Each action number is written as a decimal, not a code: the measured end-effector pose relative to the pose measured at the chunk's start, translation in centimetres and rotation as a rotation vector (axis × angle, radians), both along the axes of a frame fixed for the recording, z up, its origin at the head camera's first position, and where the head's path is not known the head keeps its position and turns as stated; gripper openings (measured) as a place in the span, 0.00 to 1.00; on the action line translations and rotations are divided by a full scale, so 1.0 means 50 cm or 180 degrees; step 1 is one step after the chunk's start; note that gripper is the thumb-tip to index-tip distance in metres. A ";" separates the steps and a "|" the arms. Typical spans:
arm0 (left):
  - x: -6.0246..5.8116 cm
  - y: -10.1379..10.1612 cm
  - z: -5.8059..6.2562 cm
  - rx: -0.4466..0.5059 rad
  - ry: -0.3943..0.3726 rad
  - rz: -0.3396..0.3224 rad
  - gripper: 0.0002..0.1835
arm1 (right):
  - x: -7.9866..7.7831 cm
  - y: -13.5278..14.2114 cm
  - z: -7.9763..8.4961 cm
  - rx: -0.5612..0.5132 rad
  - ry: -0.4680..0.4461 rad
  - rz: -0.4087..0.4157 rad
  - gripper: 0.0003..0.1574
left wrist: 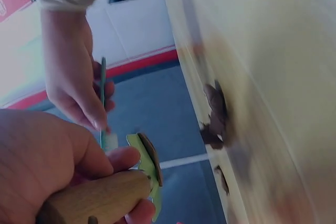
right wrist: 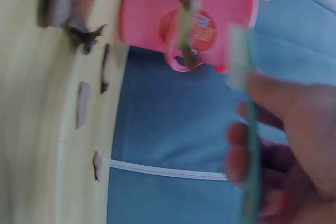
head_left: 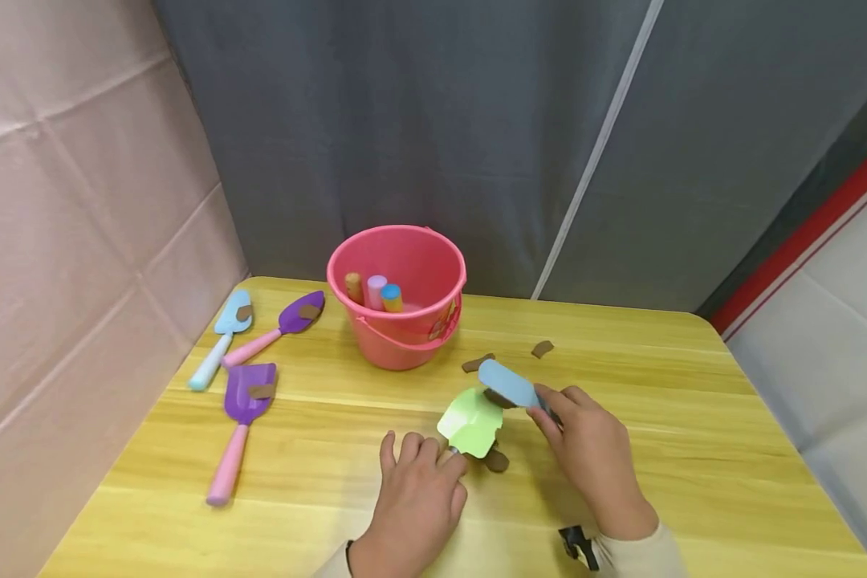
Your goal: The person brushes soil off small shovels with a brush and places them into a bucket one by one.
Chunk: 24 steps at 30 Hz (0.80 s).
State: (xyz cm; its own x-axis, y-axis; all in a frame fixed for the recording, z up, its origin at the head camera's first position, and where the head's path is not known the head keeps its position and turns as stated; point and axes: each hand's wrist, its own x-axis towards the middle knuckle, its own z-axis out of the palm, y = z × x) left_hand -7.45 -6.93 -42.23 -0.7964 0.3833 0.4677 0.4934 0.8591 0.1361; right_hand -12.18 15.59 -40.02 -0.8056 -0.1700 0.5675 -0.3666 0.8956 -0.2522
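Note:
My left hand [head_left: 415, 498] grips the wooden handle [left wrist: 97, 195] of a small shovel with a light green blade [head_left: 471, 421], raised above the table. In the left wrist view, a brown piece [left wrist: 152, 156] lies against the blade's table-facing side. My right hand [head_left: 596, 453] holds a flat, light-blue brush [head_left: 507, 384] by its thin handle. A whitish, bristle-like block [right wrist: 238, 56] shows at its tip, blurred. The brush head is just beside the green blade, with brown showing between them; whether they touch I cannot tell. Below the blade lie brown pieces [head_left: 496, 461].
A pink bucket [head_left: 397, 341] with several handles inside stands at the back. At the left lie a blue shovel [head_left: 233, 311], a purple pointed shovel [head_left: 302, 313] and a purple square shovel [head_left: 249, 393], each bearing a brown patch. More brown scraps [head_left: 543, 349] lie behind the brush.

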 end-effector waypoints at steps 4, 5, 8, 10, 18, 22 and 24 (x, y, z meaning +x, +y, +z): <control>-0.006 -0.004 0.001 0.0054 0.0020 0.0031 0.03 | 0.006 0.002 0.006 0.0101 -0.0500 0.0386 0.19; -0.006 -0.003 0.002 0.0043 0.0035 0.0020 0.03 | 0.006 0.001 0.006 0.0146 -0.0590 0.0437 0.18; -0.002 -0.001 0.002 0.0009 0.0072 -0.0027 0.02 | 0.007 -0.003 0.007 0.0224 -0.0633 0.0275 0.18; 0.001 0.000 0.002 -0.0012 0.0094 -0.0039 0.03 | 0.006 -0.004 0.008 0.0195 -0.0529 -0.0020 0.19; -0.005 -0.001 0.000 0.0090 0.0037 0.0023 0.05 | 0.009 -0.012 0.016 0.0168 -0.0739 0.0285 0.20; -0.003 0.000 0.000 0.0082 0.0035 -0.0028 0.04 | 0.009 -0.018 0.014 0.0270 -0.0862 0.0421 0.14; -0.002 0.000 -0.002 0.0073 0.0058 -0.0038 0.03 | 0.009 -0.014 0.015 0.0250 -0.0798 0.0201 0.14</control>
State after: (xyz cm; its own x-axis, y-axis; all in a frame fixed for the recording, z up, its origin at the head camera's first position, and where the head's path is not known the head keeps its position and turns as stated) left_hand -7.55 -6.93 -42.31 -0.7832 0.3816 0.4910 0.5061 0.8499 0.1467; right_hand -11.73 14.89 -39.27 -0.9057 -0.2600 0.3348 -0.3572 0.8933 -0.2727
